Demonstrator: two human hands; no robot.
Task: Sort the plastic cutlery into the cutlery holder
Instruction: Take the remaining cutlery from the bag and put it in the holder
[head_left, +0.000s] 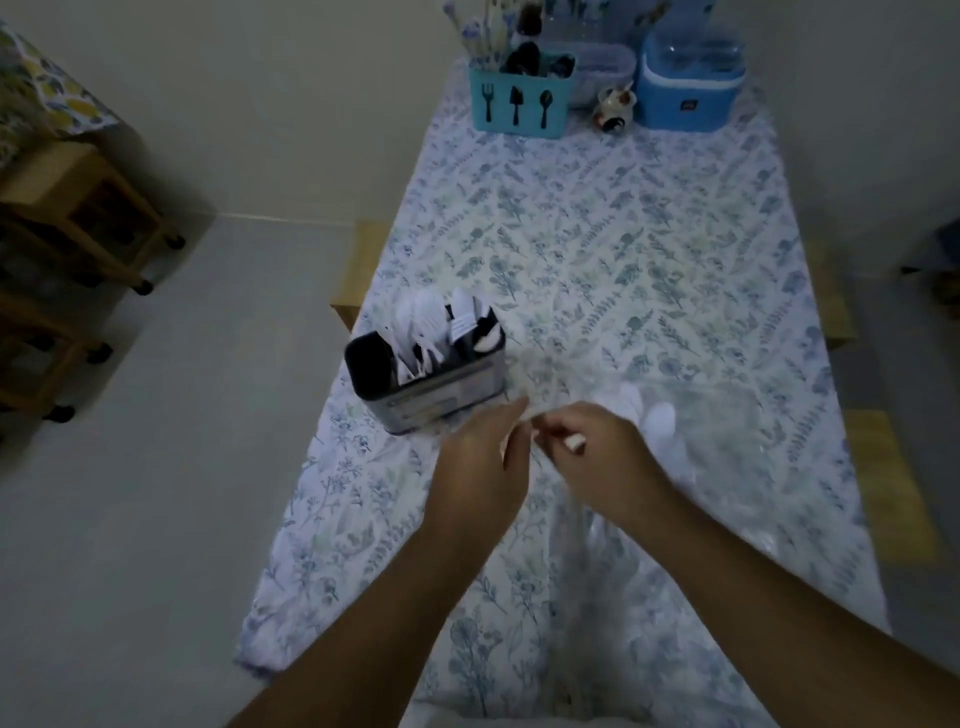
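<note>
A dark cutlery holder (423, 387) stands near the table's left edge, with white plastic forks and spoons (434, 322) upright in its middle and right compartments; its left compartment looks empty. Just in front of it, my left hand (480, 467) and my right hand (597, 449) meet. My right hand pinches a white plastic piece (574, 443). My left hand's fingers touch the same spot; what they hold is blurred. More white plastic cutlery (657, 421) lies inside a clear plastic bag (727, 447) to the right of my hands.
The table carries a blue floral cloth (597, 234). At its far end stand a turquoise cutlery caddy (519, 101), a blue lidded container (688, 85) and a small ceramic figure (615, 106). Wooden wheeled shelves (78, 223) stand at the left wall.
</note>
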